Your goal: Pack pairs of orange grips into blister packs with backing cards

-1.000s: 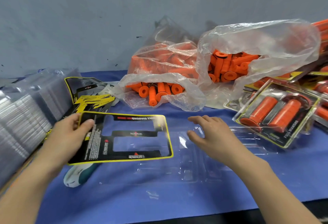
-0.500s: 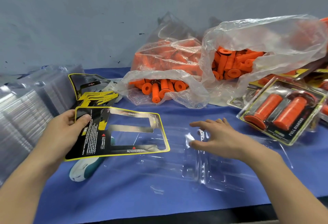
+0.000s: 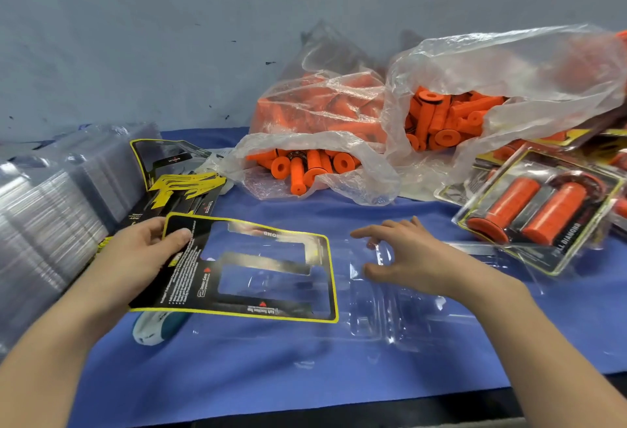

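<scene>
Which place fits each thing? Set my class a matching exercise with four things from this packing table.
Things:
1 backing card
2 empty clear tray
3 loose grips
4 finished pack

Places:
A inside plastic bags
B far right on the cloth
C in the left hand
D beneath the right hand

Pairs: 1-C, 2-D, 3-A, 4-B.
</scene>
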A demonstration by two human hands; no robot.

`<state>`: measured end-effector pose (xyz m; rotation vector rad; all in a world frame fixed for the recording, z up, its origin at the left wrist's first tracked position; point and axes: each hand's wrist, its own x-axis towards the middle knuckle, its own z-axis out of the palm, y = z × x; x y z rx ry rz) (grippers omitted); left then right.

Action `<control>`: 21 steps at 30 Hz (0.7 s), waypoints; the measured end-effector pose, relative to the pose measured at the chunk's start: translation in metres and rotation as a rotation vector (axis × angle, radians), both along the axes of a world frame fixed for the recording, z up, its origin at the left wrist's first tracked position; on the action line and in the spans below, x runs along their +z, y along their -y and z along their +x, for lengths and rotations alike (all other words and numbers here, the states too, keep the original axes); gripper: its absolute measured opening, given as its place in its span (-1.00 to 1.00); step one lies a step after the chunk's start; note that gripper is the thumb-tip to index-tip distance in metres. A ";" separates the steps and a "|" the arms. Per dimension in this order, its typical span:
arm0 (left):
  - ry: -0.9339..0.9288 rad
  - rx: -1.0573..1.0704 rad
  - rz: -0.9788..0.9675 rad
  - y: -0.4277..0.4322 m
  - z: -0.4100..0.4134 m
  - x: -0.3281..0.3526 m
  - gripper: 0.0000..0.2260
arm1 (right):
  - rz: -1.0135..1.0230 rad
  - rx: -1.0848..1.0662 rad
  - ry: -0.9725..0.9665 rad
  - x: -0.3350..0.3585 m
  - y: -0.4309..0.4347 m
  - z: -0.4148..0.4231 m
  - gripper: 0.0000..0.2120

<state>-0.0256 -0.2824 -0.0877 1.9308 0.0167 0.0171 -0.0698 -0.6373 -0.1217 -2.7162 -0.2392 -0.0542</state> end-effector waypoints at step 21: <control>0.055 -0.125 0.272 0.045 0.007 -0.025 -0.93 | 0.092 -0.021 0.070 -0.002 -0.001 0.004 -0.65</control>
